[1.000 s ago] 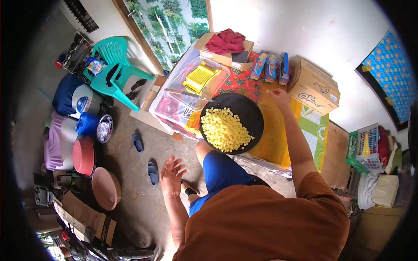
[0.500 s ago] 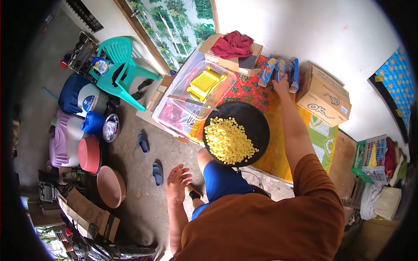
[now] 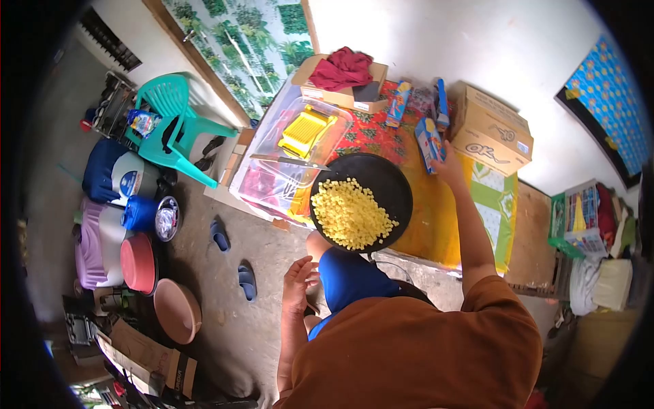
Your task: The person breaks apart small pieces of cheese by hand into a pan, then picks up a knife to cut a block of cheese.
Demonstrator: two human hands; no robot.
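The right hand is reached out over the table just past the far right rim of the black round pan, and its fingers are closed around a blue carton. The hand has the carton by its near end, so most of the pack stands clear of the fingers on the side away from the pan, lifted off the cloth and tilted; how tightly the thumb presses cannot be made out. The pan sits at the table's near edge with a heap of yellow cubes in it. Beyond the pan, farther than the held carton, two more blue cartons stand on the red patterned cloth, and to their right, well apart from the pan, is a brown cardboard box. To the left of the pan, touching or nearly touching its rim, is a clear plastic tub with a knife laid across it and a yellow slicer inside. The left hand hangs below the pan's near edge, beside the knee, fingers loosely spread and holding nothing.
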